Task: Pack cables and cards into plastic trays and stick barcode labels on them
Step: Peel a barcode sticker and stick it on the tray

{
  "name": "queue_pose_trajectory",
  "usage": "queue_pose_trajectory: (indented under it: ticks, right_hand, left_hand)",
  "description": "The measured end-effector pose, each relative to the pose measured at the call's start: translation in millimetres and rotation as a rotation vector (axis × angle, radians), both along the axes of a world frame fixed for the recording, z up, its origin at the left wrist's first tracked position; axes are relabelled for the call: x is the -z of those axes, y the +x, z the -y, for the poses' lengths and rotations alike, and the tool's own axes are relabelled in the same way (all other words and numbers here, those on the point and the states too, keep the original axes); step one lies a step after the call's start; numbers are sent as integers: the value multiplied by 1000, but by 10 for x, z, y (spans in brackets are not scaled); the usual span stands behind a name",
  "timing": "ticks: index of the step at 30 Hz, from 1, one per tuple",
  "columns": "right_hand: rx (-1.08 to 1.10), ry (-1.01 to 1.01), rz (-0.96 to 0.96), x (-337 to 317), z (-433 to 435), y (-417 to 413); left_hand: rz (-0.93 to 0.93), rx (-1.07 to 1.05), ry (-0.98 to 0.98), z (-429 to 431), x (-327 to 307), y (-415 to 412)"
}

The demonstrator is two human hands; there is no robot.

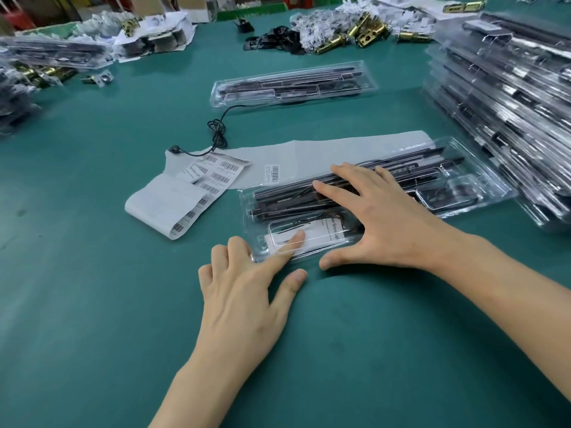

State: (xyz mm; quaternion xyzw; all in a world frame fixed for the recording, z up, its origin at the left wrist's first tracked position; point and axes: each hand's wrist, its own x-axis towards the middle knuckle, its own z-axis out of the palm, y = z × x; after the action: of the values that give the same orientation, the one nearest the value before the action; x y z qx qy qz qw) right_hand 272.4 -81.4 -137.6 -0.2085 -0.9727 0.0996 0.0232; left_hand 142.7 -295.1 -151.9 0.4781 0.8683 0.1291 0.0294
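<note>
Lying just left of the clear plastic tray [489, 180] on the green surface [92, 304]: a curled barcode label strip [168, 202]. Left hand [244, 291], fingers straight, presses the tray's near-left corner; right hand [380, 223], fingers spread flat, presses its middle.

On the tabletop [92, 304], nearest the person, a tray [463, 193] lies slantwise with the right hand [380, 220] flat on top of it. The left hand [244, 291] touches its near left corner. A card [318, 233] sits in the tray's near compartment. Just left of the tray lies a label strip [185, 193], and behind that a loose cable [217, 131] runs back to a second tray [293, 84] farther off. A stack of trays [509, 103] stands at the right edge. Metal fittings [364, 30] lie along the back, and another pile of trays [52, 52] lies far left.
</note>
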Motion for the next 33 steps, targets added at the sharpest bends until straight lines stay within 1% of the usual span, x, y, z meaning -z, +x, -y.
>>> queue_pose_trajectory:
  ticks: [5, 8, 10, 12, 15, 16, 17, 18, 19, 20, 21, 23, 25, 27, 29, 33]
  right_hand:
    - [10, -5, -3, -36, 51, -19]
    - [-48, 26, -32, -55, 158, -91]
    - [-109, -7, -97, -54, 270, -165]
    - [-150, -42, -109, -36, 364, -216]
    - [-141, -43, -108, 2, 398, -225]
    - [-140, -37, -109, 10, 396, -222]
    - [-141, -27, -104, 14, 394, -218]
    - [-142, -14, -94, 22, 397, -216]
    - [-142, 1, -81, 32, 403, -218]
    - [-140, 16, -64, 40, 411, -218]
    - [-138, 27, -50, 47, 422, -219]
    - [-133, 30, -49, 52, 436, -217]
    - [-128, 15, -72, 50, 441, -218]
    - [-117, -24, -98, 46, 448, -217]
    - [-100, -69, -117, 34, 453, -216]
    - [-101, -58, -116, 26, 470, -221]
  left_hand:
    - [-31, -2, -12, -26, -17, 7]
    - [-57, 17, 1, -47, -4, 25]
    - [-54, 27, 15, -39, -10, 34]
    - [-38, 40, 9, -16, -34, 15]
    - [-11, 154, 0, 80, -71, -109]
    - [54, 209, 9, 136, -92, -172]
    - [168, 249, 47, 204, -120, -237]
    - [323, 240, 111, 271, -155, -299]
    - [471, 191, 198, 322, -181, -363]
    - [570, 116, 290, 345, -191, -429]
    - [593, 36, 360, 334, -199, -490]
    - [491, -56, 394, 257, -197, -577]
    - [393, -51, 326, 174, -199, -587]
    - [347, -39, 327, 154, -184, -567]
    - [330, -47, 381, 202, -154, -533]
    - [235, 9, 403, 292, -65, -419]
